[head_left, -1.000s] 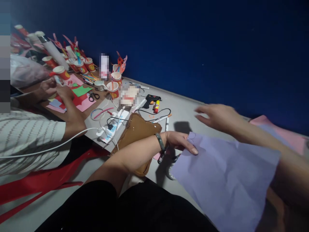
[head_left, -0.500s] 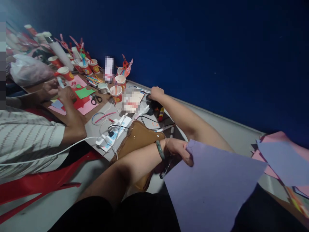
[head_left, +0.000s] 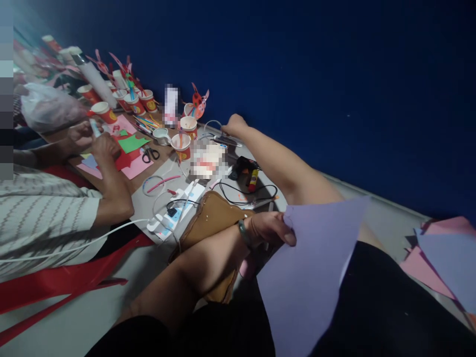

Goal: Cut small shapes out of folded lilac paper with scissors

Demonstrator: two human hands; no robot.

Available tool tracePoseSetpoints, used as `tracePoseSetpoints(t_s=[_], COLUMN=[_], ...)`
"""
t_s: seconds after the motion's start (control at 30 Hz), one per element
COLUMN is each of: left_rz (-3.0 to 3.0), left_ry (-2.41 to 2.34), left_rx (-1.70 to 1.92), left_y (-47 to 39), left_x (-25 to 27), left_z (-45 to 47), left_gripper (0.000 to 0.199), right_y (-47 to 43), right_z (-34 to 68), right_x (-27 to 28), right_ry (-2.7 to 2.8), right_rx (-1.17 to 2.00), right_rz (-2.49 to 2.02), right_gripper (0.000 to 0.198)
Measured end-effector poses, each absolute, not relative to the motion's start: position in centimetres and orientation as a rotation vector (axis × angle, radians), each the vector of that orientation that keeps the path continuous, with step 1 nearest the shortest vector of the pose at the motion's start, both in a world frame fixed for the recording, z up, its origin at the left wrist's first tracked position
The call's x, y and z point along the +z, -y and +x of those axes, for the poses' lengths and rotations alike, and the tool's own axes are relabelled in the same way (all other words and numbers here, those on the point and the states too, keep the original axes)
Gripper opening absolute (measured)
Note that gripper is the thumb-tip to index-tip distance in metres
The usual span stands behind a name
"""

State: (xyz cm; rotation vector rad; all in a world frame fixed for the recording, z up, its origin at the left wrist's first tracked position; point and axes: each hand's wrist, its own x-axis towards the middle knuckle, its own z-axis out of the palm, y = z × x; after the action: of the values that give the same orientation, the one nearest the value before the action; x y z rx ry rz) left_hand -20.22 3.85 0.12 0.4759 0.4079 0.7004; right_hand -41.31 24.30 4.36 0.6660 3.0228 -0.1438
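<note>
My left hand (head_left: pixel 270 227), with a green bangle at its wrist, pinches the upper left corner of a sheet of purple paper (head_left: pixel 308 267). The sheet hangs over my dark-clothed lap. My right hand (head_left: pixel 235 125) reaches to the table's far edge by the blue wall, its fingers drawn together and pointing down. What they hold, if anything, is hidden. Beside them is a thin looped wire (head_left: pixel 212 122), and a dark slim tool lies just below. Nearer me are a red-and-yellow glue stick (head_left: pixel 253 180) and a black cable (head_left: pixel 238 202).
A brown star-shaped cushion (head_left: pixel 211 213) lies below a white power strip (head_left: pixel 174 213). Paper cups (head_left: pixel 181 147), a blurred-out phone and black scissors (head_left: pixel 150 154) stand or lie further left. A co-worker's hands (head_left: pixel 100 141) hold a white tube. Coloured paper (head_left: pixel 449 253) lies at right.
My right hand has moved a little up and left, baring the dark items and glue stick. The purple sheet has bent, its right side swinging up and inward. My left hand still grips it.
</note>
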Motion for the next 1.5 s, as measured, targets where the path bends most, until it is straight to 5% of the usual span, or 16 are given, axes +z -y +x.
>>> tracePoseSetpoints(t_s=[0.1, 0.4, 0.8, 1.2, 1.5], left_rz=[0.503, 0.617, 0.641, 0.631, 0.612], left_ry=[-0.424, -0.402, -0.345, -0.287, -0.309], left_rx=[0.710, 0.657, 0.678, 0.647, 0.644], left_y=[-3.9, -4.1, -4.0, -4.2, -4.0], left_x=[0.1, -1.5, -1.0, -2.4, -2.1], left_z=[-20.3, -19.1, -19.0, -19.0, -18.8], left_gripper=[0.047, 0.028, 0.017, 0.047, 0.047], right_y=[-23.4, -22.6, -20.4, -23.8, -23.7], right_z=[-41.0, -37.1, -37.8, -36.3, -36.0], right_x=[4.8, 4.1, 3.5, 4.0, 2.5], right_ry=[-2.870, -2.844, -2.878, -2.899, -2.946], right_rx=[-0.379, -0.185, -0.405, -0.675, -0.437], right_rz=[0.848, 0.834, 0.596, 0.901, 0.803], right_gripper=[0.047, 0.048, 0.036, 0.041, 0.027])
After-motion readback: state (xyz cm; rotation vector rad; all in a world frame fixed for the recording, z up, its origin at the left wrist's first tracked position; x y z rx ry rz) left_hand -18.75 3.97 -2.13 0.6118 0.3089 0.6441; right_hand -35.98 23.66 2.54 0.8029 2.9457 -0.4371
